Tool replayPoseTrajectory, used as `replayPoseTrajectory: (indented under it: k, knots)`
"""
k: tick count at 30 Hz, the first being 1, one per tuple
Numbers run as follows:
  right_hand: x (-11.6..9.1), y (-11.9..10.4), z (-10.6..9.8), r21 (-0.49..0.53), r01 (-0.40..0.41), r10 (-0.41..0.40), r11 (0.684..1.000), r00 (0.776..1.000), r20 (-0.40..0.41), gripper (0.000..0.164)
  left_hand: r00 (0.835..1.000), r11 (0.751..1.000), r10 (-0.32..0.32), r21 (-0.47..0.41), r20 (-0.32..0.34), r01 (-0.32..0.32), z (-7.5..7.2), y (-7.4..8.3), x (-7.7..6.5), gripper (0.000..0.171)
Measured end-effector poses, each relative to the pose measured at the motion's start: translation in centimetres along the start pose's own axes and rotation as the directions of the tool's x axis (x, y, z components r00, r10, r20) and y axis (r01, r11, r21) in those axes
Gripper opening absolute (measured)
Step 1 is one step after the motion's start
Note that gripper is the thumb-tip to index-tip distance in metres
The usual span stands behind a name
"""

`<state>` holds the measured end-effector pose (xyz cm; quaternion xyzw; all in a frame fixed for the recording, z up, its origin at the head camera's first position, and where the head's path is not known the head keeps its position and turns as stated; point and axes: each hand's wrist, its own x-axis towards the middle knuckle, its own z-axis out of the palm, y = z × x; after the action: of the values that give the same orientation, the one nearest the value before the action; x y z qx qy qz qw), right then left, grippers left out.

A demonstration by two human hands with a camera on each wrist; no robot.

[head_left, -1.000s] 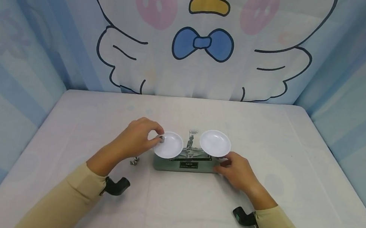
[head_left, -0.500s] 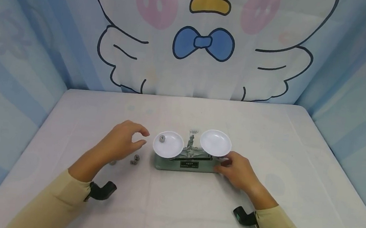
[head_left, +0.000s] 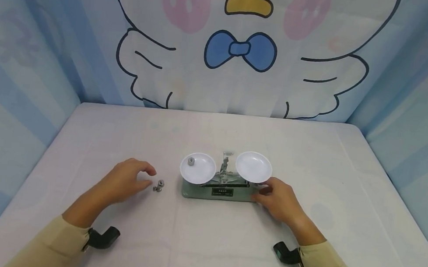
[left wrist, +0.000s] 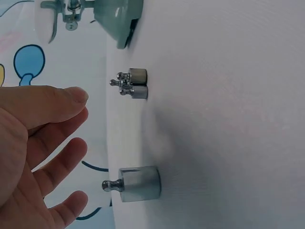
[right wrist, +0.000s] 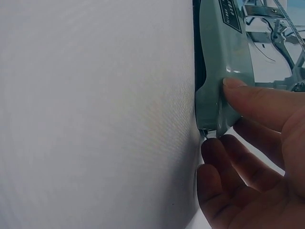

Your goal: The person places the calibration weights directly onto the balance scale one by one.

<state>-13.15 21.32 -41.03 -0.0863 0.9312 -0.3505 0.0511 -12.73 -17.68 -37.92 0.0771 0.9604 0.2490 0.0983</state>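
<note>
A green balance scale (head_left: 197, 191) stands mid-table with two white pans. One metal weight (head_left: 191, 161) sits on the left pan (head_left: 203, 174); the right pan (head_left: 253, 167) is bare. My right hand (head_left: 280, 203) grips the right end of the scale's base, its thumb (right wrist: 257, 102) on the green body and fingers around the end. My left hand (head_left: 124, 181) holds nothing, thumb and index finger apart, just left of a cluster of small weights (head_left: 158, 186). A larger cylindrical weight (left wrist: 140, 184) with a knob stands near that hand in the left wrist view; the hand hides it from the head view.
A white cloth covers the table (head_left: 201, 246). Behind it hangs a curtain (head_left: 188, 82) with a cartoon figure, and blue patterned curtains (head_left: 13, 84) close off both sides. A black wrist camera (head_left: 104, 238) sticks out from the left sleeve.
The left hand has let go of a weight on the left pan, then moved left and down toward the small weights. My right hand stays at the scale's base.
</note>
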Motion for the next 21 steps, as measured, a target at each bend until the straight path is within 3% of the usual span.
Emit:
replayPoseTrajectory:
  k: [4,11,21]
  knots:
    - [0.0,0.0,0.0,-0.007,-0.01,0.01,1.0,1.0,0.001,0.048,1.0,1.0,-0.02,-0.005,0.024,0.02,0.8,-0.6,0.0,0.02]
    - [0.0,0.0,0.1,-0.013,-0.02,0.02,1.0,1.0,0.006,0.048,0.999,0.999,0.049,0.007,0.007,-0.049,2.3,-1.3,0.0,0.015]
    - [0.0,0.1,0.0,-0.007,-0.008,0.008,1.0,1.0,0.004,0.048,0.998,0.998,0.063,0.012,-0.016,-0.063,3.1,-1.3,0.4,0.013]
